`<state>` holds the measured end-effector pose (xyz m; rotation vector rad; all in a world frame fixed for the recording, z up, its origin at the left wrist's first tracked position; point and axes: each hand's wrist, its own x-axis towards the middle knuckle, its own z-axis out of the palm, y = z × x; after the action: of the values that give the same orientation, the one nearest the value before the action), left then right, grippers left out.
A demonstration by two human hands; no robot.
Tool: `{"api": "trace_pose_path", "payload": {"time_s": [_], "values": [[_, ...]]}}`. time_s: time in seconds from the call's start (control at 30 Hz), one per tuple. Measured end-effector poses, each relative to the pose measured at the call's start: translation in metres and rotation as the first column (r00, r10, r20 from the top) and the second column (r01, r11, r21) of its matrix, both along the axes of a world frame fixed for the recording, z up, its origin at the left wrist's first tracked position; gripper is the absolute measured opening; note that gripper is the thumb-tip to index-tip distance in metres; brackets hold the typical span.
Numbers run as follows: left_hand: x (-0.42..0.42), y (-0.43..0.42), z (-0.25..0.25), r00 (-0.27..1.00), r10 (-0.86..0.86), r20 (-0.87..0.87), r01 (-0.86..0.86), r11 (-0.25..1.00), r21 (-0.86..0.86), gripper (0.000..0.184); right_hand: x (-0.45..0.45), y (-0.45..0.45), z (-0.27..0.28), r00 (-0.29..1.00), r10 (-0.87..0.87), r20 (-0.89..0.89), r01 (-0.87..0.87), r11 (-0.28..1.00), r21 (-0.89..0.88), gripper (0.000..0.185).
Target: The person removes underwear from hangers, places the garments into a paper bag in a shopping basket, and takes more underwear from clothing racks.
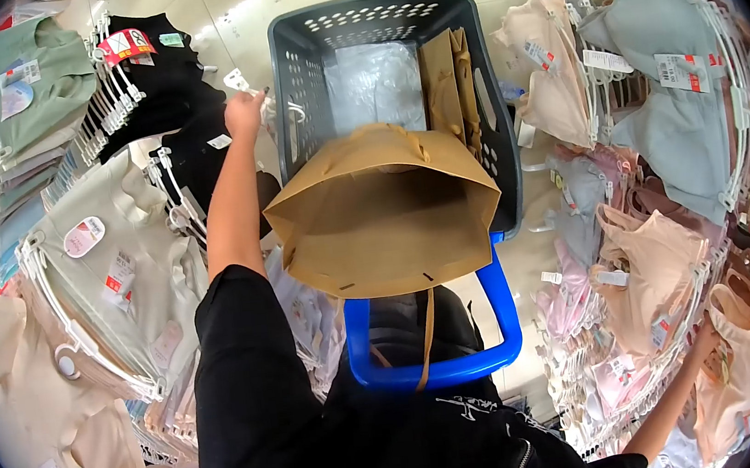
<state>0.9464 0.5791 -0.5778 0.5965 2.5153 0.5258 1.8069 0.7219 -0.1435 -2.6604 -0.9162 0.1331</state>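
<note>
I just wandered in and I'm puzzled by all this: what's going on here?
A person stands between displays of hanging garments, behind a dark basket with a blue handle. Their left hand seems to hold a small white piece, perhaps part of a hanger, beside the basket. Their right hand is at a peach top on the other side; its grip is unclear. An open brown paper bag sits over the basket's near end, its mouth facing the person.

Readable text: none | red tag (125, 46), white tag (681, 72), lettering (467, 405) on black shirt (391, 459): too small or blurred
</note>
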Motion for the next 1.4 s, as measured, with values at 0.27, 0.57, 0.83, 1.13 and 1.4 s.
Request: {"api": "trace_pose_path", "payload": {"time_s": [0.27, 0.57, 0.83, 1.13, 1.4], "values": [[0.013, -0.022, -0.006, 0.921, 0.281, 0.270, -0.344, 0.912, 0.222, 0.029, 0.012, 0.002, -0.003, 0.997, 0.031, 0.069, -0.030, 1.000, -0.004, 0.052], [0.014, -0.035, -0.024, 0.974, 0.212, 0.078, -0.221, 0.965, 0.144, 0.030, -0.018, 0.001, 0.001, 0.999, 0.022, 0.047, -0.024, 0.999, 0.049, 0.056], [0.002, -0.023, -0.006, 0.990, -0.099, -0.096, 0.097, 0.995, -0.034, 0.045, 0.001, -0.001, 0.003, 1.000, 0.015, -0.003, -0.015, 0.999, 0.044, 0.054], [-0.026, -0.013, -0.001, 0.920, -0.392, 0.020, 0.390, 0.906, -0.165, 0.046, 0.018, 0.003, 0.008, 1.000, -0.020, -0.024, 0.019, 0.999, -0.039, 0.053], [-0.014, -0.041, -0.006, 0.833, -0.515, 0.201, 0.525, 0.624, -0.578, 0.045, 0.029, 0.002, 0.010, 0.999, 0.005, -0.051, -0.007, 0.999, -0.046, 0.053]]}}
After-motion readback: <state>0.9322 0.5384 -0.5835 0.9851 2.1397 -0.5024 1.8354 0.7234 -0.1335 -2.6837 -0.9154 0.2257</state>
